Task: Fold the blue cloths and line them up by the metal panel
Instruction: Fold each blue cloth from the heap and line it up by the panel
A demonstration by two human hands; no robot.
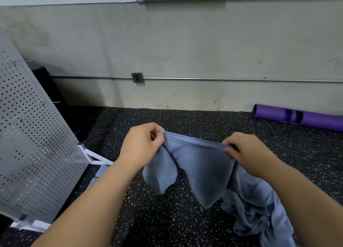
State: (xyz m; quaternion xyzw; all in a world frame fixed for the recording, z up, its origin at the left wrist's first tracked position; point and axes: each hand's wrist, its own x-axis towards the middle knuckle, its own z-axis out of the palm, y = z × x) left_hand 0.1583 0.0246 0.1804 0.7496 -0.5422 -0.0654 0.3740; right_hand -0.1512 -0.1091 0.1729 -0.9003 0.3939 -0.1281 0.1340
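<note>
Head camera is looking down at both hands holding up one soft blue cloth (200, 163) over the black speckled rubber floor (167, 222). The left hand (143, 144) has thumb and curled fingers pinching one end of the top edge. The right hand (248, 154) pinches the other end the same way, so the edge is pulled pretty much taut between them. The rest of the cloth just hangs, its lower corners drooping free above the floor. My guess is that's the point of holding it like this: stretch the top edge straight and gravity flattens it out before the fold.

Under the right forearm there's a crumpled heap of more blue cloths (258, 215) on the floor, probably the ones waiting their turn.

The grey perforated metal panel (37, 135) leans on the left, on a white frame foot (96, 158). Right by that foot are a couple of pale blue flat shapes (101, 170). They look like folded cloths already set down, but the left arm hides most of them, so I can't say for sure.

A purple roll (300, 117) lies off by the wall, well apart from all this.
</note>
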